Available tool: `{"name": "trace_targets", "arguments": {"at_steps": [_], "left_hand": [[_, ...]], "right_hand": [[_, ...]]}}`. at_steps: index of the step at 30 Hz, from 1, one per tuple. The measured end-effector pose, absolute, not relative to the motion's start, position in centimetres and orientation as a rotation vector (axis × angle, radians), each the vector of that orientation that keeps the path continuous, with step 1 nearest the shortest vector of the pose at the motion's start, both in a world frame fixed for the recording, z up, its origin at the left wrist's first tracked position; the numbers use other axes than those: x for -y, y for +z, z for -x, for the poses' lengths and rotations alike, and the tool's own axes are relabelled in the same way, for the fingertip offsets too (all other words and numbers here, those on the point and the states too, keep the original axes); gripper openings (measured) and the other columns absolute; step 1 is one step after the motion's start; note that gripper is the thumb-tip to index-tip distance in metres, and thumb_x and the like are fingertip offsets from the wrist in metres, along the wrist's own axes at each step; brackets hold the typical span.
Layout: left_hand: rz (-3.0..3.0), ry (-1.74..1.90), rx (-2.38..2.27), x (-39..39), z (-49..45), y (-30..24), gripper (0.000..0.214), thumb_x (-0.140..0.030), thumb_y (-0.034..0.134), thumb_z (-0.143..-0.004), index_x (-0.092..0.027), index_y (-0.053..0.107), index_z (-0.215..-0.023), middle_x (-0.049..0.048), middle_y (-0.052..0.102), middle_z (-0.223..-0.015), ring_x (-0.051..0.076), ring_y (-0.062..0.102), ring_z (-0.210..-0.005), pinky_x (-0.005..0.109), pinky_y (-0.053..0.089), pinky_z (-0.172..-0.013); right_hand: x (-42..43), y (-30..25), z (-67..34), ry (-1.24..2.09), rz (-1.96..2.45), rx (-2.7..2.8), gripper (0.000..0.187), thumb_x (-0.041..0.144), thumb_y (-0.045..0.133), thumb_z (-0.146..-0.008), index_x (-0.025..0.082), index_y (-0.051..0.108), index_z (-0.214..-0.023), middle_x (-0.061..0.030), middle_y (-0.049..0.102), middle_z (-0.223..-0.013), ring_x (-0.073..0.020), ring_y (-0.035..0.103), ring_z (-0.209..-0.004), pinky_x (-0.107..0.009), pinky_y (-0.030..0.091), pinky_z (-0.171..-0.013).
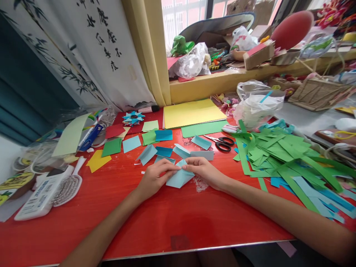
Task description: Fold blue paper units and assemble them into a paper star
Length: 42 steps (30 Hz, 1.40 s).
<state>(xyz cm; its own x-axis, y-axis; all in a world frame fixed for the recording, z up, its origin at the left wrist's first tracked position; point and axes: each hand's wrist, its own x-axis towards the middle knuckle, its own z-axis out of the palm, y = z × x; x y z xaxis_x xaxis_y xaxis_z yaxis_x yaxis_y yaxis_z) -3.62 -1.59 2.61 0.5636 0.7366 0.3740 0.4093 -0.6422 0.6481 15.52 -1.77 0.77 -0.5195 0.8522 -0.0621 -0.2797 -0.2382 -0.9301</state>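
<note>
A light blue sheet of paper (180,180), partly folded with slanted creases, is held just above the red table. My left hand (158,175) pinches its upper left edge between thumb and fingers. On the other side, my right hand (204,171) grips the upper right edge, and the fingertips of both hands nearly meet at the top. Right behind them lie several creased blue papers, among them a darker blue piece (164,151) and a pale folded piece (147,154). Black-handled scissors (222,144) rest beyond my right hand.
Green paper strips (278,152) are heaped on the right. A yellow paper stack (194,114) lies at the back, near a blue folded star (133,118). A white hairbrush (68,187) and a white bottle (41,196) lie left on the red table (133,237). A plastic bag (257,107) stands back right.
</note>
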Motion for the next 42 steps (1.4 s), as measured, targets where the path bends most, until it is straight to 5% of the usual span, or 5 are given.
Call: {"name": "trace_targets", "arguments": {"at_steps": [18,24,31,42], "left_hand": [[-1.932,0.84,-1.078,1.9,2.9,2.3,0.017,-0.03,0.049,-0.08,-0.019,0.062,-0.083,0.0022,0.056,-0.076,0.012,0.05,-0.067,0.022,0.041,-0.055],[-1.711,0.798,-1.1,2.2,2.5,2.2,0.024,-0.031,0.055,-0.075,-0.021,0.053,-0.097,-0.0009,0.05,-0.072,0.011,0.048,-0.066,0.021,0.041,-0.057],[-1.616,0.834,-1.154,2.0,2.5,1.8,0.017,-0.031,0.057,-0.073,-0.016,0.055,-0.08,-0.0021,0.046,-0.062,0.01,0.045,-0.059,0.021,0.039,-0.053],[-1.596,0.723,-1.102,2.2,2.3,2.6,0.017,-0.032,0.06,-0.07,-0.015,0.054,-0.069,-0.0016,0.05,-0.065,0.01,0.047,-0.063,0.021,0.038,-0.057]], "right_hand": [[1.9,0.8,-15.3,1.692,0.879,1.349,0.024,0.039,0.055,-0.074,0.016,0.06,-0.077,-0.0008,0.059,-0.074,-0.0117,0.055,-0.067,-0.023,0.042,-0.061],[1.7,0.2,-15.3,1.689,0.895,1.405,0.025,0.039,0.054,-0.075,0.014,0.058,-0.081,-0.003,0.059,-0.074,-0.0145,0.056,-0.068,-0.026,0.043,-0.062],[1.9,0.3,-15.1,1.598,0.939,1.503,0.025,0.039,0.054,-0.074,0.016,0.059,-0.08,-0.0024,0.058,-0.074,-0.0151,0.054,-0.068,-0.025,0.042,-0.058],[1.7,0.7,-15.7,1.486,0.98,1.861,0.028,0.038,0.05,-0.076,0.015,0.047,-0.061,0.0032,0.038,-0.055,-0.0071,0.036,-0.048,-0.019,0.027,-0.041]]}}
